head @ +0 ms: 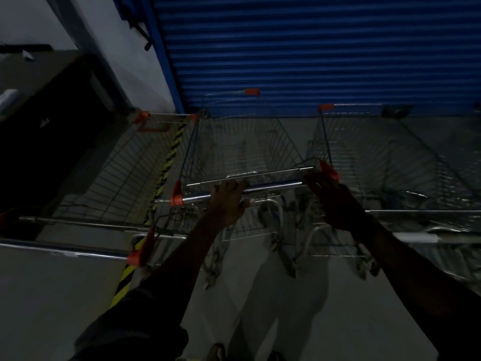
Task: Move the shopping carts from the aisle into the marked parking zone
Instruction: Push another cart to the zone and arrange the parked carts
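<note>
At shutter: middle cart [242, 149] is held nose-first toward blue roller shutter [312, 56], betw. left cart [117, 173] and right cart [377, 157].
Zone mark: yellow/black floor stripe [166, 162] is seen just left of middle cart, partly under left cart.
Left hand [227, 201]: closed over handle bar [270, 187], left of centre.
Right hand [330, 196]: wrapped on bar's right end, by orange end cap [329, 170]; fingers hidden in dark.
Handling (judged): stiff wire frame, empty so prob. light; rolls on castors, may veer or snag neighbours' mesh.
Grip pt: bar is best held w/ hands wide apart for steering.
</note>
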Available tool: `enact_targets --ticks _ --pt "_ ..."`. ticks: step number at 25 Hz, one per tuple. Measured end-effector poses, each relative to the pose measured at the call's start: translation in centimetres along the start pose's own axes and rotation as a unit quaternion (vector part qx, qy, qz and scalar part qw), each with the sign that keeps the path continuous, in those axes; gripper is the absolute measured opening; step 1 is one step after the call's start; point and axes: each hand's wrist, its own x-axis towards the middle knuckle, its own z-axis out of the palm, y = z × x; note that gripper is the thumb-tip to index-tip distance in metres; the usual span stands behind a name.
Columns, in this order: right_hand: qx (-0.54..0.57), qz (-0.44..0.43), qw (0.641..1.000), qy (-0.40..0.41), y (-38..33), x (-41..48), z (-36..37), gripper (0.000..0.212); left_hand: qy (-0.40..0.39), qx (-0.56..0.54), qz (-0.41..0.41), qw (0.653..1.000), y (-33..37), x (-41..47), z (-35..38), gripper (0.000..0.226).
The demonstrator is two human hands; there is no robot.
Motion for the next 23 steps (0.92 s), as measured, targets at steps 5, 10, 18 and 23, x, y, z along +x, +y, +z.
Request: enact_targets --ticks 5,10,18,23 --pt "-0.009 0.092 0.995 -0.041 3.0 -1.0 -0.1 0.11 -0.044 -0.059 0.013 0.997 3.2 2.2 0.3 0.065" --pt "-0.033 0.099 0.993 -0.054 3.9 -0.4 -1.2 0.078 -0.065 -0.074 0.033 0.995 3.9 3.9 0.1 0.073" --pt "-0.12 0.12 0.986 0.002 2.7 -0.4 -0.9 0.061 -0.034 -0.076 0.069 0.994 5.0 3.2 -0.3 0.055" --pt "-0.115 0.193 0.974 -0.019 0.1 -1.3 -0.3 0.07 -0.016 -0.112 0.122 0.986 4.2 1.4 -1.0 0.047"
